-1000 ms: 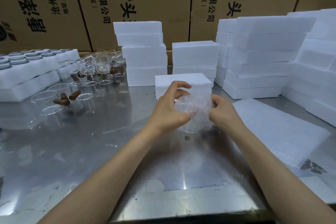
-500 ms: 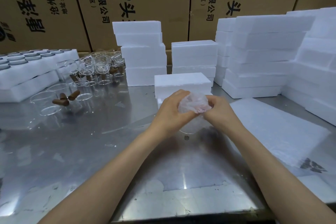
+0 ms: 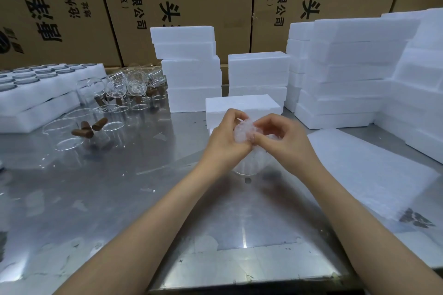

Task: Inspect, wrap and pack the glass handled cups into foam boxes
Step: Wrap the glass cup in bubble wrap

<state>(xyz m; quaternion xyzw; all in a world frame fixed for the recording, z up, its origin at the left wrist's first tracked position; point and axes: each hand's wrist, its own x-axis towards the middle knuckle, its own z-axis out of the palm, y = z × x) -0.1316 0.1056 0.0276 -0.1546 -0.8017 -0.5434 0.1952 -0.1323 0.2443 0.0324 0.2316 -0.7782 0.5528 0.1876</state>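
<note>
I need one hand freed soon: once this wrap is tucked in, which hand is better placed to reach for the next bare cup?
Likely the left hand: the unwrapped cups stand on its side of the table. Both it and the right hand now pinch the wrapped cup.

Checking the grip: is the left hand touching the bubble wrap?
Touching. The head view shows the left hand pinching the bubble wrap against the right hand.
</note>
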